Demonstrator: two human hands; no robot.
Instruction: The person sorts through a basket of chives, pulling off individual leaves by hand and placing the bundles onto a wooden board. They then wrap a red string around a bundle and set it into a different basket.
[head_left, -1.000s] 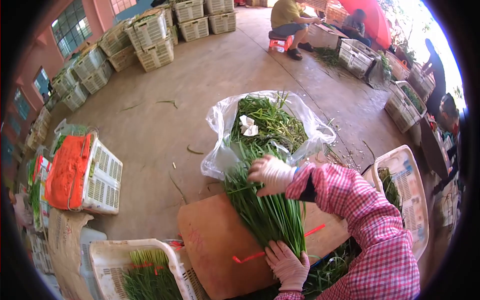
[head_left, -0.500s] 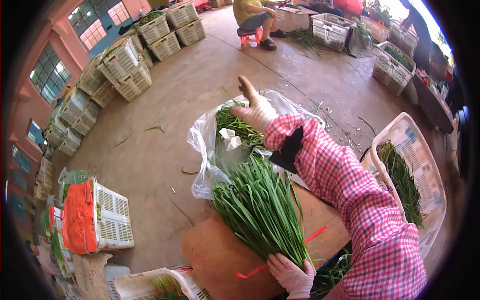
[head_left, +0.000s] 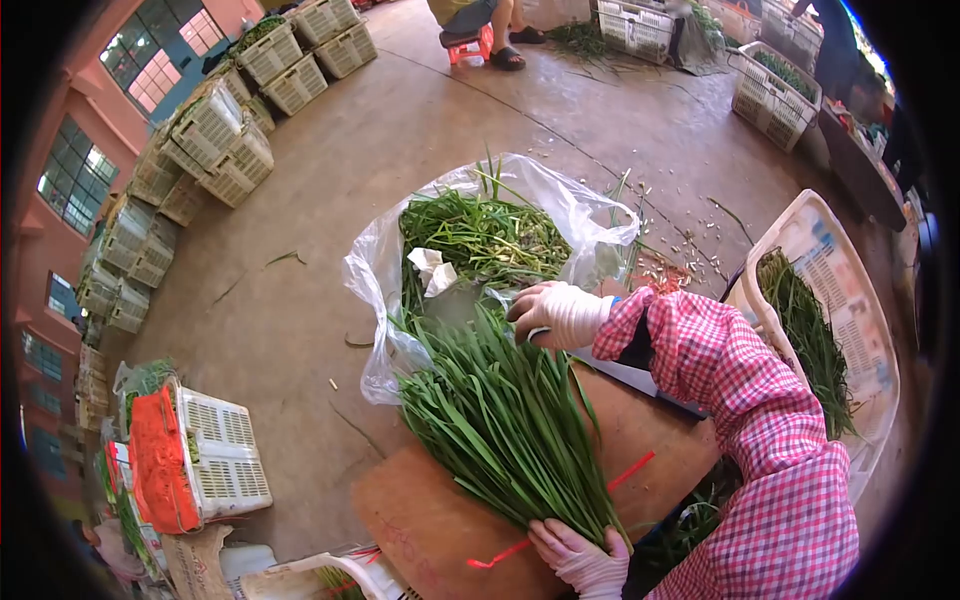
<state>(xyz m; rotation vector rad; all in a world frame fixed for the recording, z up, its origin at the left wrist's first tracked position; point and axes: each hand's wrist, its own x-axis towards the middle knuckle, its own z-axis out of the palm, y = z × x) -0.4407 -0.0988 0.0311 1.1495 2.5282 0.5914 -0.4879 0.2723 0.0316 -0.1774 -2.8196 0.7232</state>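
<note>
A bundle of long green leaves [head_left: 500, 410] lies across a brown board [head_left: 400, 520], its stem end towards the lower right. My left hand [head_left: 580, 555], wrapped in pale cloth, grips the bundle near the stem end. Over the bundle's upper right edge is my right hand [head_left: 562, 312], its wrist wrapped in white and its fingers curled down by the leaves; what lies between them is hidden. A red tie [head_left: 630, 470] passes under the bundle. Just beyond, a clear plastic bag [head_left: 375, 320] holds loose green trimmings [head_left: 480, 235] and a white scrap [head_left: 432, 271].
A white crate [head_left: 850, 330] with green leaves stands at the right. Another white crate [head_left: 228, 450] with an orange cloth [head_left: 160, 460] is at the lower left. Stacked crates [head_left: 215, 140] line the left wall. A seated person's legs [head_left: 503, 30] show at the top.
My right hand has come down from above the plastic bag to the leaves, its spread fingers now curled. My left hand has stayed on the bundle. The view has shifted slightly.
</note>
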